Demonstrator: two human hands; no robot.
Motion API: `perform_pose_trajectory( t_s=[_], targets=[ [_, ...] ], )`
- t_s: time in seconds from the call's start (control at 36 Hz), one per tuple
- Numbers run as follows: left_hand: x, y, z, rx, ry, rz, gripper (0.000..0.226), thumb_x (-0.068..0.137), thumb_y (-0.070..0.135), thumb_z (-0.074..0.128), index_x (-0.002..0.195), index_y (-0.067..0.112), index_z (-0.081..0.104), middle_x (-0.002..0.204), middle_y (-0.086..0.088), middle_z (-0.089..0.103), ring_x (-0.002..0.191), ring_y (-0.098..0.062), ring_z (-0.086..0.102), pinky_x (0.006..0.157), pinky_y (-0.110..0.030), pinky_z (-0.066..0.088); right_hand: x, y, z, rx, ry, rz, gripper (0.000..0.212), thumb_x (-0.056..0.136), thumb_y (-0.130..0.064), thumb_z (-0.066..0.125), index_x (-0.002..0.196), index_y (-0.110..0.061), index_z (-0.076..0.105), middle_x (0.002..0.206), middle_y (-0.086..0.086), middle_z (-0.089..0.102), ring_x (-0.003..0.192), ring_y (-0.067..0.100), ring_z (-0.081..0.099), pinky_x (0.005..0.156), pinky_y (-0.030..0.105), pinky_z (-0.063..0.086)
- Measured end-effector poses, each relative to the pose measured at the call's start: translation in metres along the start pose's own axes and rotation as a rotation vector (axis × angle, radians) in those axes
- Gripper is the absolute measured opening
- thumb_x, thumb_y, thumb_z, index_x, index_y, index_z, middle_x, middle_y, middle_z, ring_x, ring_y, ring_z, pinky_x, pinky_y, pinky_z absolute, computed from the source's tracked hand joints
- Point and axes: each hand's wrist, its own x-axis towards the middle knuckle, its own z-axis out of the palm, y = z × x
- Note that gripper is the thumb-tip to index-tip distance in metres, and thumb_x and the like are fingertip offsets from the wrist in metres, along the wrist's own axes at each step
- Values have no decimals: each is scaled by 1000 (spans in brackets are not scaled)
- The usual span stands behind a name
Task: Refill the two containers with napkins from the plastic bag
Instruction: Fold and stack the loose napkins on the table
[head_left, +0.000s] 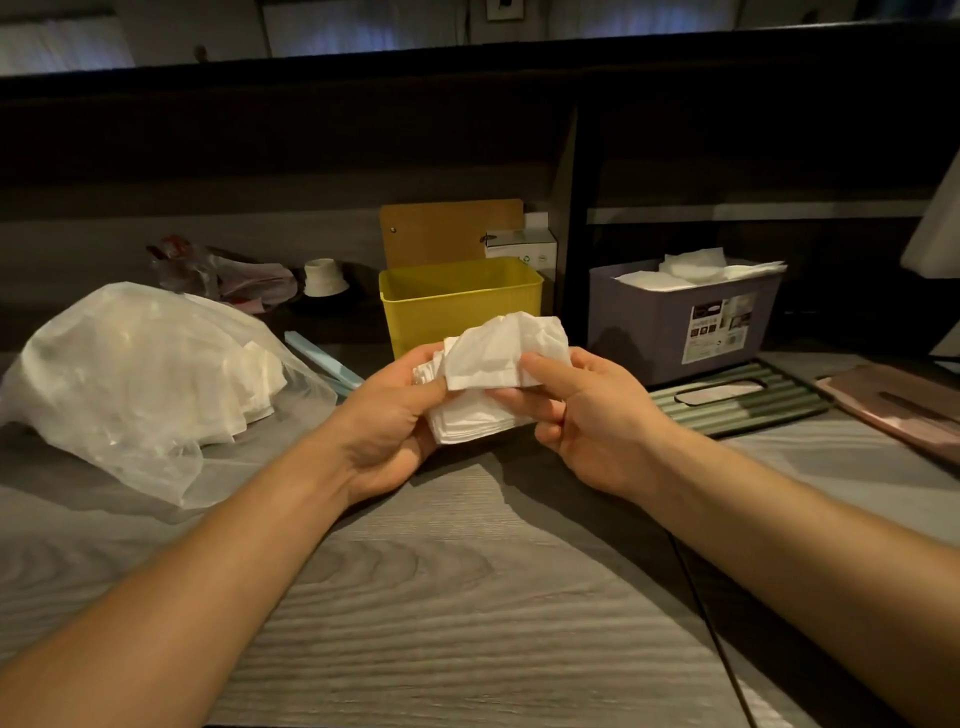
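Both hands are on a small stack of napkins (483, 387) right at the centre of view: left hand (395, 415) pinches its near-left corner with thumb on top, right hand (587, 410) curls around the right edge, probably squaring it up so it drops in flat. Yellow container (460, 306) at 12 o'clock looks empty from here, while the purple container (680, 317) at 2 o'clock is already heaped over the rim. Plastic bag (140, 379) at 9 o'clock still has napkins showing through its open mouth

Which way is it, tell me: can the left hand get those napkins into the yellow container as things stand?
Probably yes. The yellow container stands open-topped right behind the napkins that the left hand and right hand grip, with nothing between.
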Motion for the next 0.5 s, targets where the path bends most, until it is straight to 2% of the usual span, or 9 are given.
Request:
perform_pose_trajectory(
  t_s=[0.06,0.14,0.19,0.25,0.33,0.36,0.42,0.5],
  targets=[
    [-1,1,1,-17,12,2,51,84,11,63,134,16,60,126,-13,70,115,-30,68,96,-47,57,0,0,1,-50,38,-18,21,99,-14,61,120,-11,60,113,8,74,70,10,73,43,18,41],
    [-2,3,2,-18,46,-3,32,99,11,53,129,17,63,120,-11,73,109,-28,71,87,-42,61,0,0,0,-147,77,-64,20,96,-12,65,115,-14,61,114,4,70,83,16,76,47,20,44],
    [-3,4,3,-21,59,-17,28,106,15,43,124,18,65,118,-9,74,108,-27,72,85,-41,61,0,0,0,-198,79,-94,21,94,-11,66,115,-13,61,114,4,69,86,19,76,49,21,45],
    [-4,5,5,-31,63,-34,32,109,29,37,121,19,65,120,-9,73,109,-27,72,88,-43,58,0,0,0,-247,79,-113,21,94,-12,67,115,-13,61,116,5,69,86,19,76,50,22,46],
    [-4,6,5,-26,37,-60,48,105,50,34,127,18,61,123,-10,72,112,-27,70,92,-43,56,0,1,0,-280,79,-125,20,95,-11,66,113,-12,60,116,6,69,84,20,77,49,24,45],
    [-4,6,6,-6,41,-51,46,103,48,40,129,17,61,124,-10,72,111,-27,71,91,-42,58,1,1,-1,-286,78,-129,20,95,-10,66,113,-12,60,116,6,69,84,20,77,49,23,45],
    [-4,3,6,58,78,-12,33,99,29,55,128,15,63,123,-13,71,107,-25,72,85,-39,61,1,2,-1,-306,78,-133,19,95,-10,65,114,-12,59,116,6,68,83,19,77,48,23,45],
    [-2,1,3,128,129,50,34,95,2,60,126,16,63,122,-13,69,101,-23,73,80,-38,62,2,2,-3,-347,64,-114,18,96,-12,64,113,-13,60,114,6,68,80,18,77,47,24,44]
  ],
)
